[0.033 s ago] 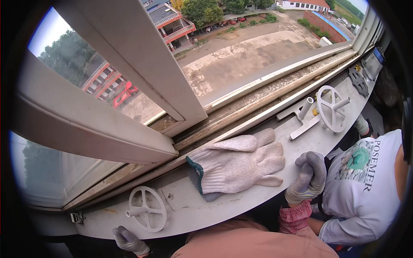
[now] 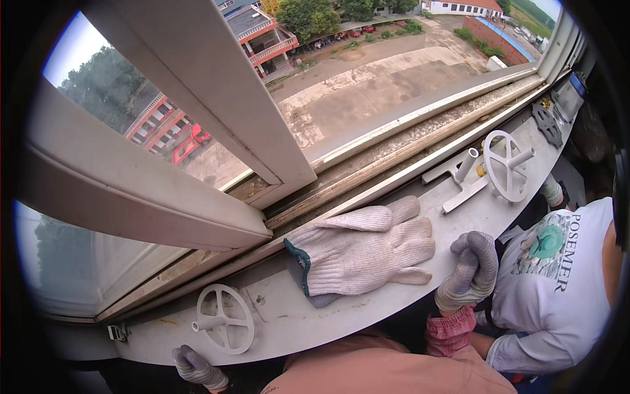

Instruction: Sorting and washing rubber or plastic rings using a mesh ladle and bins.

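Observation:
My left hand (image 2: 197, 369), in a grey-white knit glove, is at the lower left beside the sill's front edge. Its fingers are curled together, and nothing shows in them. A pale grey spoked handwheel (image 2: 226, 320) lies just above it on the sill. My right hand (image 2: 469, 270), gloved alike, is raised at the sill's front edge with fingers bent in and closed, nothing visible inside. To its left lies a pair of stacked work gloves (image 2: 367, 249), the upper one white with a green cuff. Neither hand touches these things.
The long grey windowsill (image 2: 295, 328) curves across. Farther right lie a T-shaped tube part (image 2: 459, 184), a second handwheel (image 2: 506, 167) and a dark perforated part (image 2: 546, 125). A co-worker in a white shirt (image 2: 551, 282) stands close at right. The window frame (image 2: 203, 92) borders the sill.

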`<state>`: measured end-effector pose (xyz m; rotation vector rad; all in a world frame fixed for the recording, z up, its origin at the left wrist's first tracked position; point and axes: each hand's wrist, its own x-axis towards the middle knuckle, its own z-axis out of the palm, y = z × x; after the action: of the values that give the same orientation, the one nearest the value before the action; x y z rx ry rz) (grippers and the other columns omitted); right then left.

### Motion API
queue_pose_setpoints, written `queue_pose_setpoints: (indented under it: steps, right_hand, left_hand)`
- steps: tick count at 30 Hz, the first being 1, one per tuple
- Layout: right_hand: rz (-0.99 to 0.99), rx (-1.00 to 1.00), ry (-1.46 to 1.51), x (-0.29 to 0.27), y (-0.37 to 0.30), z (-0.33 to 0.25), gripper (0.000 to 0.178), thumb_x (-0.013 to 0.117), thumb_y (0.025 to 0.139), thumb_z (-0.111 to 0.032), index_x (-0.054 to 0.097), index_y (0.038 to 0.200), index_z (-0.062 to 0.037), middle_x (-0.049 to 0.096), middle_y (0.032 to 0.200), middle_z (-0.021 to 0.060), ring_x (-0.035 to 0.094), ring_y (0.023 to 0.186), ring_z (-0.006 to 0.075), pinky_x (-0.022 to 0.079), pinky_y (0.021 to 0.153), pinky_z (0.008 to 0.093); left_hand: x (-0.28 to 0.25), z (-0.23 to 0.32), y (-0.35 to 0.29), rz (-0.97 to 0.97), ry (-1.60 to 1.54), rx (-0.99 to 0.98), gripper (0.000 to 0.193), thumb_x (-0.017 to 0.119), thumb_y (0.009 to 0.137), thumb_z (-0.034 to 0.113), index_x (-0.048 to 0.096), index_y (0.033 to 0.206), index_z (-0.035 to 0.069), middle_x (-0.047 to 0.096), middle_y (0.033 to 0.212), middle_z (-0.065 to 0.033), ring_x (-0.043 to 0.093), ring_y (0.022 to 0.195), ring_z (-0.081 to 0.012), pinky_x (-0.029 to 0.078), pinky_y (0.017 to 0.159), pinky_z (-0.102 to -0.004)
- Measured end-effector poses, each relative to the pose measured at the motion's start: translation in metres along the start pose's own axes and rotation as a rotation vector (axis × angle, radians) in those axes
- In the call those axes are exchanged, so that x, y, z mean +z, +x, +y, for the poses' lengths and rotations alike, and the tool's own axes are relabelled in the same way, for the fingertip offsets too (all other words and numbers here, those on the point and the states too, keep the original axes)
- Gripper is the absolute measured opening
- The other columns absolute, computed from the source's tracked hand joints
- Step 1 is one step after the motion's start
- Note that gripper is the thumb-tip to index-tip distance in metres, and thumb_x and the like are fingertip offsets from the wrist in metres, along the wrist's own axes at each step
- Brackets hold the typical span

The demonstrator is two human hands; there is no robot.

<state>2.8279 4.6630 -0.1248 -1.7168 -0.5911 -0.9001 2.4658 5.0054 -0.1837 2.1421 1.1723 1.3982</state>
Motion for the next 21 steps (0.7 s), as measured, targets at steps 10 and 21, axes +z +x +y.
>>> queue_pose_setpoints:
  steps: [10,21]
  right_hand:
    - [-0.007,0.022,-0.005,-0.002,0.0,0.0,0.025,0.05,0.095,-0.005,0.062,0.117,-0.0035,0.06,0.087,0.0107,0.053,0.073,0.0155,0.046,0.067,0.0289]
    - [-0.004,0.006,-0.018,-0.001,0.008,-0.002,0.027,0.049,0.092,-0.001,0.062,0.115,-0.002,0.06,0.079,0.0092,0.052,0.071,0.016,0.045,0.067,0.0302]
  left_hand:
    - [0.001,-0.002,0.0,0.017,-0.019,-0.024,0.031,0.058,0.099,0.012,0.047,0.073,0.0,0.038,0.068,0.003,0.033,0.065,-0.0095,0.03,0.056,-0.0285]
    - [0.005,0.011,0.003,0.013,-0.024,0.017,0.031,0.055,0.1,0.014,0.043,0.074,0.003,0.034,0.07,0.0,0.031,0.064,-0.0125,0.029,0.056,-0.0296]
